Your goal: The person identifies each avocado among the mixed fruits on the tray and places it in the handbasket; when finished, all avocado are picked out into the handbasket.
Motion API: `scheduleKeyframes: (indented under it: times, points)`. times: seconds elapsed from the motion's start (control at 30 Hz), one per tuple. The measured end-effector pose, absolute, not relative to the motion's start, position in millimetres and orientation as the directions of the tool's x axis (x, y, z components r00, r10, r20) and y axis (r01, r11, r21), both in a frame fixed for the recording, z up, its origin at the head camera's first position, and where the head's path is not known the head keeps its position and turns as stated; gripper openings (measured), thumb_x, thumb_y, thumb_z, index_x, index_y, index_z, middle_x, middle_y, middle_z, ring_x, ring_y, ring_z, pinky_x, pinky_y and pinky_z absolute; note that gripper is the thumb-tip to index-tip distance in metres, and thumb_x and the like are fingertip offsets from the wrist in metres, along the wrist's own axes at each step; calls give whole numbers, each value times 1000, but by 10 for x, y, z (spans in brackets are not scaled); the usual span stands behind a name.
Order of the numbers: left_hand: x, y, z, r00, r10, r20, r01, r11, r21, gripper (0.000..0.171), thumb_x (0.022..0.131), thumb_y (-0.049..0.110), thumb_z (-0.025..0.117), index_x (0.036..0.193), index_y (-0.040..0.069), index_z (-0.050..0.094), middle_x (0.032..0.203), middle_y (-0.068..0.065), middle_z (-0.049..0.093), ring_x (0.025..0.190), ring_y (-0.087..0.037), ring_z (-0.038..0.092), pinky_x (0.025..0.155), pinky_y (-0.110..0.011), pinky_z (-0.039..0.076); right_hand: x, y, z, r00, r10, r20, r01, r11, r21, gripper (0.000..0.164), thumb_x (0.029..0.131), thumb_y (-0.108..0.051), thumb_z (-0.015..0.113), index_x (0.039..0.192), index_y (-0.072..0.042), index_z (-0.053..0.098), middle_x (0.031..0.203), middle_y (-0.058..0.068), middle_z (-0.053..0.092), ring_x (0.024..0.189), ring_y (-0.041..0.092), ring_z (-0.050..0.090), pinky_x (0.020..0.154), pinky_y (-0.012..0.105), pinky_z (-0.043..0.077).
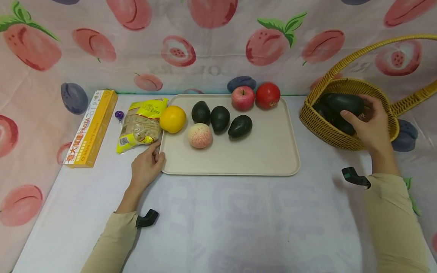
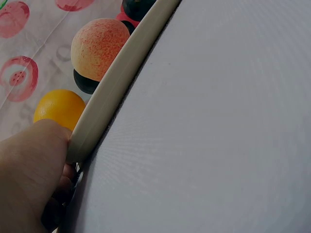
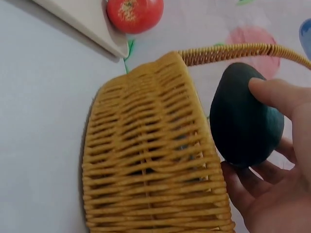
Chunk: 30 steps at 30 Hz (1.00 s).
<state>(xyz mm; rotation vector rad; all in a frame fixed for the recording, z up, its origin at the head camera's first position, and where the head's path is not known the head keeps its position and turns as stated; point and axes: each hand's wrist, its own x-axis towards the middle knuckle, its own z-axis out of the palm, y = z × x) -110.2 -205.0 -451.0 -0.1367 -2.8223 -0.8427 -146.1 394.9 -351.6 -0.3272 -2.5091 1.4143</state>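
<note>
My right hand (image 1: 374, 123) grips a dark green avocado (image 3: 245, 116) between thumb and fingers at the mouth of the wicker basket (image 3: 150, 145). Below it, more dark avocados (image 1: 343, 125) lie inside the basket, partly hidden. At the tray's near left corner my left hand (image 1: 146, 165) holds the rim, thumb on top and fingertips curled beneath. The beige tray (image 1: 235, 161) carries three avocados (image 1: 220, 118), a speckled peach (image 1: 200, 135), an apple (image 1: 243, 98) and a red pomegranate (image 1: 268, 95). An orange (image 1: 173, 119) sits at its left edge.
Left of the tray lies a yellow noodle packet (image 1: 141, 125). Beyond it are a purple-wrapped lollipop (image 1: 119, 115) and a pasta box (image 1: 91, 129). The basket's tall handle (image 1: 358, 53) arches over its opening. A fruit-print cloth (image 1: 211, 49) hangs behind the table.
</note>
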Motion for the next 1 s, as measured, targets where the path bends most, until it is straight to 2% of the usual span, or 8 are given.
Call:
scheduleKeyframes:
  times: [0.1, 0.27, 0.5, 0.8, 1.0]
  points:
    - [-1101, -2051, -4513, -977, 35, 208, 144, 834, 532, 39, 89, 20, 56, 124, 4, 59, 66, -4, 51, 53, -15, 40, 48, -29, 27, -1500, 4016, -3498, -929, 366, 51, 146, 491, -859, 65, 84, -23, 69, 140, -29, 37, 124, -17, 40, 102, -1, 44, 77, 6, 36]
    - [-1103, -2054, -4512, -978, 36, 204, 142, 833, 534, 39, 89, 20, 56, 125, 4, 58, 66, -4, 52, 53, -15, 40, 48, -29, 27, -1555, 4114, -3505, -900, 435, -16, 229, 441, -868, 65, 84, -27, 68, 140, -34, 36, 129, -17, 38, 110, -1, 42, 85, 9, 39]
    - [-1107, -2054, -4506, -980, 35, 195, 138, 829, 543, 39, 89, 20, 55, 125, 4, 58, 66, -4, 51, 53, -16, 40, 48, -29, 27, -1601, 4243, -3534, -865, 492, -101, 343, 432, -834, 68, 82, -39, 68, 140, -41, 33, 135, -21, 35, 117, -1, 37, 107, 25, 31]
    - [-1108, -2058, -4513, -979, 35, 200, 141, 828, 543, 39, 89, 20, 56, 124, 4, 58, 67, -3, 51, 53, -15, 40, 48, -29, 27, -1630, 4387, -3574, -837, 527, -148, 412, 430, -803, 70, 83, -43, 66, 142, -39, 28, 135, -21, 31, 115, -3, 35, 111, 30, 25]
    - [-1107, -2056, -4515, -978, 33, 205, 142, 827, 544, 39, 89, 20, 56, 124, 4, 59, 66, -3, 51, 53, -15, 40, 48, -29, 27, -1681, 4467, -3593, -821, 531, -207, 477, 441, -760, 76, 82, -50, 63, 145, -39, 21, 139, -20, 28, 119, 0, 33, 113, 33, 23]
